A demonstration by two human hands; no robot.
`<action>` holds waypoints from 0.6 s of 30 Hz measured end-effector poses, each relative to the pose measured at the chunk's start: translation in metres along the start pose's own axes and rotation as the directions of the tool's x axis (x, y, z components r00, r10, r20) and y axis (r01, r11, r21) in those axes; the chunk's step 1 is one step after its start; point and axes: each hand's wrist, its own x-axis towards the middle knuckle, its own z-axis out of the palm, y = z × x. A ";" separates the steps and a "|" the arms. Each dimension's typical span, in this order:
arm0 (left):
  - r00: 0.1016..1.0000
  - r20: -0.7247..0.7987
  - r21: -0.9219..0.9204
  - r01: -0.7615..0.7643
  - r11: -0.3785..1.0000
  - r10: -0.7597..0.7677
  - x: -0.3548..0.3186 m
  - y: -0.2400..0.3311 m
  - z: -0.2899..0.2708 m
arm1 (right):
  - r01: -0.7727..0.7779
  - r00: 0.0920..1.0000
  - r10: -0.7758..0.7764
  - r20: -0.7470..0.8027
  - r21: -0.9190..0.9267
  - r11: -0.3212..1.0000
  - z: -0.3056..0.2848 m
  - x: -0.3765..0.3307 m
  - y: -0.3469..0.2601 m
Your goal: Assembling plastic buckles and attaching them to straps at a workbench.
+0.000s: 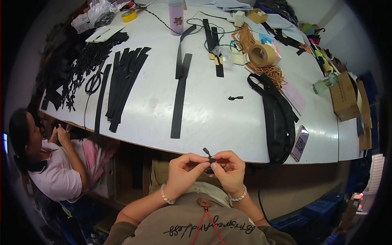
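My left hand and my right hand meet just below the near edge of the white table. Between their fingertips they pinch a small black zipper slider with its pull sticking up. Both wrists wear pearl bead bracelets. A second small black zipper pull lies alone on the table ahead. A long black strip lies on the table beyond my left hand, and a black bag rests to the right, hanging over the edge.
A bundle of black strips, scissors and black cut pieces lie at the left. A tape roll, orange cord, a phone, a bottle and cardboard boxes crowd the back and right. Another person sits low at left.
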 end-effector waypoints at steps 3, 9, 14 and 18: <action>0.991 -0.004 0.125 -0.133 0.983 0.134 0.001 0.003 0.000 | 0.003 1.000 -0.003 -0.007 0.014 1.000 0.001 0.002 -0.002; 0.974 0.002 0.250 -0.220 0.943 0.227 0.005 0.011 0.001 | 0.116 0.992 -0.117 0.038 0.018 0.993 -0.001 0.003 -0.002; 0.956 0.008 0.269 -0.286 0.920 0.295 0.007 0.006 0.001 | 0.158 0.987 -0.157 0.041 -0.003 0.987 0.002 0.005 -0.004; 0.975 -0.037 0.144 -0.212 0.967 0.219 0.007 0.005 0.003 | 0.239 0.970 -0.237 0.043 -0.052 0.970 0.004 0.007 0.001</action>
